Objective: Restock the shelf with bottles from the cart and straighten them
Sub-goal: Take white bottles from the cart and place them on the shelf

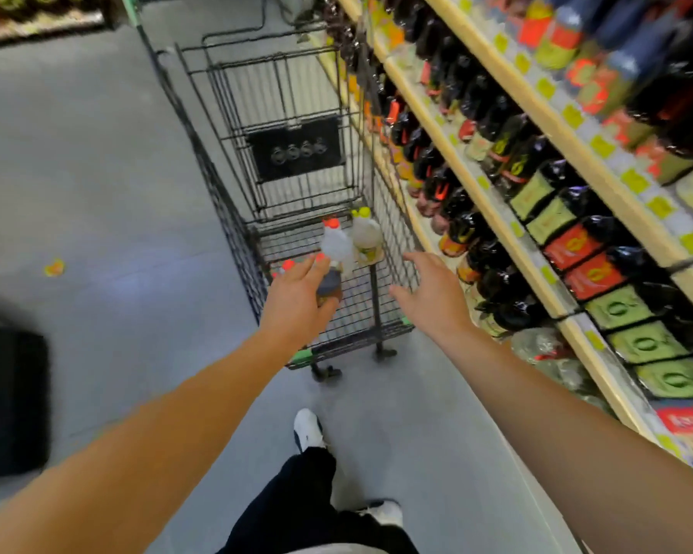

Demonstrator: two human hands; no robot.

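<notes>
Both hands over cart, left touching dark bottle.

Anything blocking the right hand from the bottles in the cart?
Nothing visible. The right hand is open above the cart's open top, and the yellow-capped bottle and red-capped bottle stand exposed just ahead. The left hand is already at a dark bottle to the side, not in the path.
</notes>
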